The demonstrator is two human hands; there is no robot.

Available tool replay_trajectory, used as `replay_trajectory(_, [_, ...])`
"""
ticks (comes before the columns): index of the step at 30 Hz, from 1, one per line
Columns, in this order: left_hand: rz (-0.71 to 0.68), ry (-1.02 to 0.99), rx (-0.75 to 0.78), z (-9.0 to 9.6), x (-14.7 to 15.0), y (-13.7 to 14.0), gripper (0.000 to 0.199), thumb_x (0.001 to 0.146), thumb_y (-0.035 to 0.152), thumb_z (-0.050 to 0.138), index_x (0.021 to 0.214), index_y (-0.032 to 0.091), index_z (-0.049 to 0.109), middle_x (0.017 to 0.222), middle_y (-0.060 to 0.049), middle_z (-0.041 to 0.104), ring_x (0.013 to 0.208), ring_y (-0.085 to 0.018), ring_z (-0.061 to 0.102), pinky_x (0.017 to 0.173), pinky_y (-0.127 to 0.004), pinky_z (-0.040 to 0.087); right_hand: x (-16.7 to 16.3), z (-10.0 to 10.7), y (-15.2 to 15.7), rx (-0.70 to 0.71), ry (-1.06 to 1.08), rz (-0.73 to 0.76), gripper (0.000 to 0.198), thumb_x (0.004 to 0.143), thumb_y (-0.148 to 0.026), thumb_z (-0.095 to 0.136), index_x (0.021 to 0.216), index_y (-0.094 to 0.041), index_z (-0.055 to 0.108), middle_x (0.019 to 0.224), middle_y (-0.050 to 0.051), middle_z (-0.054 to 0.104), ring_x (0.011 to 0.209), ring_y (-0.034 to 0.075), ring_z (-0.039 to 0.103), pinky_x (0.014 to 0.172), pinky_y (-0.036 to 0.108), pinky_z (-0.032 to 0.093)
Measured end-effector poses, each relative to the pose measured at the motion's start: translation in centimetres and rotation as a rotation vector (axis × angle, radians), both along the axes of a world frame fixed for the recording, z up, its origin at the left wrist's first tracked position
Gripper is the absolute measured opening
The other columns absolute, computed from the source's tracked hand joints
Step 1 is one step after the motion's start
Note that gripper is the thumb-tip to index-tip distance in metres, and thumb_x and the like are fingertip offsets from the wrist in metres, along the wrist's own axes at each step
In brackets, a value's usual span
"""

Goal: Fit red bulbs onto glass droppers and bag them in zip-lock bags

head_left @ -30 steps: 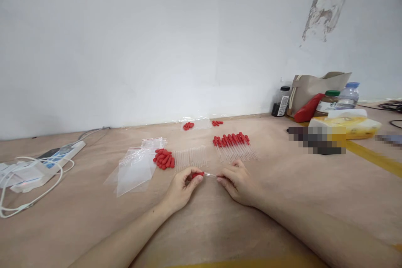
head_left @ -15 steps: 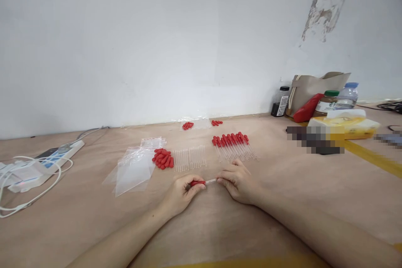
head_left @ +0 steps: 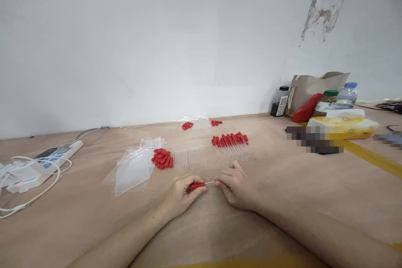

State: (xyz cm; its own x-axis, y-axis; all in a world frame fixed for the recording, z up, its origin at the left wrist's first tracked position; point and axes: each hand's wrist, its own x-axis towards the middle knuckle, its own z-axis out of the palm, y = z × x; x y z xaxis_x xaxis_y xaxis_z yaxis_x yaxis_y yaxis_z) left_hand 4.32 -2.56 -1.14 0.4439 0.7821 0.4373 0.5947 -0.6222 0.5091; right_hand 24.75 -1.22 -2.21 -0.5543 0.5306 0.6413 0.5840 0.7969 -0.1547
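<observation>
Pinched in my left hand [head_left: 184,194] is a red rubber dropper bulb [head_left: 197,185]. My right hand [head_left: 235,185] grips a thin clear glass tube [head_left: 210,183], whose other end meets the bulb's mouth. How deep the tube sits inside the bulb I cannot tell. Beyond my hands lies a row of bare glass tubes [head_left: 189,158], with a pile of loose red bulbs [head_left: 162,159] at its left. Farther right, several droppers with red bulbs on them [head_left: 230,140] lie side by side.
Clear zip bags [head_left: 133,171] lie at the left, near a white power strip [head_left: 59,160] with cables. More red bulbs [head_left: 187,125] are by the wall on clear plastic. At the right stand a tissue pack [head_left: 361,127], a dark bottle [head_left: 279,102], jars and a grey bag [head_left: 309,86].
My right hand has shifted slightly left and down, closer to my left hand. A little less of the tube shows between them. The things on the table have stayed put.
</observation>
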Motion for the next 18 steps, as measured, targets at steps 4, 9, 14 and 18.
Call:
replay_trajectory(4, [0.023,0.012,0.002,0.0,0.0,0.1,0.017,0.081,0.031,0.053,0.077,0.016,0.060,0.062,0.001,0.060,0.055,-0.011,0.052,0.053,-0.020,0.040,-0.5,-0.1,0.0,-0.004,0.002,0.012,0.025,0.084,-0.018,0.036,0.069,-0.015,0.056,0.060,0.002,0.057,0.057,0.011,0.043,0.064,0.029,0.021])
replay_trajectory(9, [-0.016,0.044,0.030,0.3,0.1,0.1,0.016,0.082,0.029,0.052,0.079,0.016,0.060,0.067,0.000,0.061,0.059,-0.011,0.054,0.057,-0.021,0.042,-0.6,-0.1,0.2,-0.015,-0.024,0.005,0.024,0.083,-0.017,0.037,0.067,-0.015,0.055,0.060,0.001,0.057,0.055,0.010,0.042,0.064,0.029,0.021])
replay_trajectory(14, [-0.123,0.101,0.149,0.2,-0.4,0.7,0.017,0.084,0.030,0.049,0.084,0.017,0.060,0.073,-0.003,0.064,0.064,-0.013,0.056,0.059,-0.023,0.043,-0.5,0.3,0.2,-0.024,-0.060,0.003,0.025,0.084,-0.018,0.038,0.064,-0.015,0.054,0.060,0.000,0.057,0.055,0.009,0.042,0.065,0.029,0.021])
replay_trajectory(18, [-0.157,0.114,0.289,0.1,-1.2,1.6,0.013,0.085,0.027,0.051,0.086,0.019,0.060,0.080,-0.004,0.067,0.073,-0.016,0.060,0.071,-0.029,0.044,-0.6,1.3,-0.2,0.009,-0.120,-0.036,0.024,0.085,-0.022,0.040,0.070,-0.016,0.058,0.067,0.002,0.060,0.060,0.010,0.045,0.067,0.030,0.021])
